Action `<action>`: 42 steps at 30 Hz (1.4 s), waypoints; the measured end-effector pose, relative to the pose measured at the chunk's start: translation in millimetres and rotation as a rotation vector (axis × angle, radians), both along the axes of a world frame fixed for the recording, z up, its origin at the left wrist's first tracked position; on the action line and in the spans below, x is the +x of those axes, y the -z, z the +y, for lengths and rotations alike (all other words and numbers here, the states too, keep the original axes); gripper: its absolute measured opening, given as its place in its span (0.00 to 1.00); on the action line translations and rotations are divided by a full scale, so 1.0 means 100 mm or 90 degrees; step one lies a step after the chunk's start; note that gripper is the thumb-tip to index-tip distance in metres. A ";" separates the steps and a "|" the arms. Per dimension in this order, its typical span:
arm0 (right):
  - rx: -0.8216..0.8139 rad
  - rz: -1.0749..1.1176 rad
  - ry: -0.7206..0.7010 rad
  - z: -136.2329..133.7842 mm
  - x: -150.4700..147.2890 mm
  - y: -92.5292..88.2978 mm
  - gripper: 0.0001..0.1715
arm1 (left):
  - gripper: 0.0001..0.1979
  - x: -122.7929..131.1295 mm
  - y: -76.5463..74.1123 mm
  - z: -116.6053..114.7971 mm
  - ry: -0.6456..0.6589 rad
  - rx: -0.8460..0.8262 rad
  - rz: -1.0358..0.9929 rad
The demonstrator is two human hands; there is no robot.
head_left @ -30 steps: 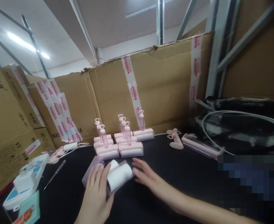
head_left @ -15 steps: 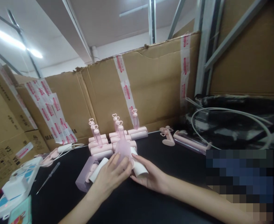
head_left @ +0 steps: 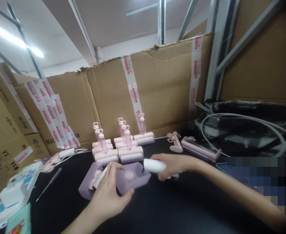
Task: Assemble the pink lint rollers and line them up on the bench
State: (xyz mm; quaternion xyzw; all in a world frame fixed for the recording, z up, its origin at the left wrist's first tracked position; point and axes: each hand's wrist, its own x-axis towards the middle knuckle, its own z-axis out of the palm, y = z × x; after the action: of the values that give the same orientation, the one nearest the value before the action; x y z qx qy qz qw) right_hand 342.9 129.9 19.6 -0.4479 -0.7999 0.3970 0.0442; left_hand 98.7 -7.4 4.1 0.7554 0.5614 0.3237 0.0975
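My left hand (head_left: 111, 188) has its fingers and thumb around the left end of a translucent purple box (head_left: 139, 183), with a pale round spot inside it. My right hand (head_left: 169, 165) is closed on a white tube (head_left: 154, 165), apart from the box on its right; small pinkish parts show under the fingers, too blurred to name. Beside my left hand lies a second purple box (head_left: 85, 185) with pink parts and a white tube in it, partly hidden by that hand. Behind both stand several pink-and-white devices (head_left: 130, 154) with clear upright tubes and heart-shaped tops.
To the right lie a pink heart-topped part (head_left: 175, 144) and a long pink piece (head_left: 200, 149). A screwdriver (head_left: 49, 183), a power strip (head_left: 17, 195) and a teal packet (head_left: 18, 221) are at left. Cardboard (head_left: 162, 87) walls the back; a white cable (head_left: 242, 114) loops at right.
My right hand has moved right with the white tube, away from my left hand. The purple box under my left hand has come lower and now shows its open inside.
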 end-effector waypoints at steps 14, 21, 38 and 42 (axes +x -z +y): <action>0.273 0.312 -0.026 -0.22 -0.32 0.27 0.36 | 0.26 0.05 0.06 -0.15 0.199 -0.366 0.059; 0.074 0.521 0.011 -0.23 -0.42 0.36 0.31 | 0.26 0.03 0.10 -0.14 0.260 -0.338 0.089; 0.274 0.328 -0.033 -0.22 -0.40 0.46 0.31 | 0.44 -0.14 -0.11 -0.04 0.292 -0.268 0.029; 0.267 0.349 -0.039 -0.20 -0.39 0.45 0.30 | 0.17 -0.15 -0.26 0.26 0.195 -0.093 0.111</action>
State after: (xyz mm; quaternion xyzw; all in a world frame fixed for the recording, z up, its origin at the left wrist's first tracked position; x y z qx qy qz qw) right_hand 304.0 110.1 -25.3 -0.2815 -0.8355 0.3307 0.3367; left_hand 83.5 18.4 29.8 0.8480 0.4682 0.1971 0.1513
